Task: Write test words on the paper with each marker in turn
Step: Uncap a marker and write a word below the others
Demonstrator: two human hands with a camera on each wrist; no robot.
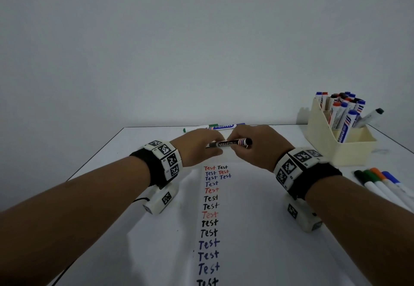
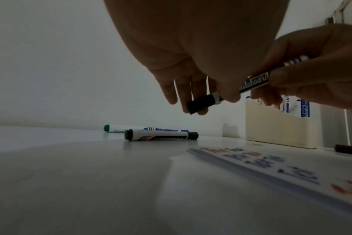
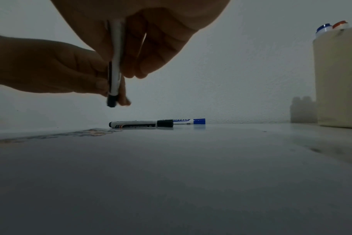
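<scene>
Pinching black marker (image 1: 229,144), right hand (image 1: 257,144) on barrel, left hand (image 1: 197,146) on cap.

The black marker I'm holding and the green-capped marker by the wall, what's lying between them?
Another black marker lies on the table between the held black marker and the green-capped marker, clearest in the left wrist view.

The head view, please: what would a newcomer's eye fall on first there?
Probably the two hands meeting mid-table over a black marker: the left hand grips its cap end, the right hand its barrel. Next, the column of "Test" words in red, black and blue running down the paper toward the viewer. At the far right stands a cream holder crammed with markers.
</scene>
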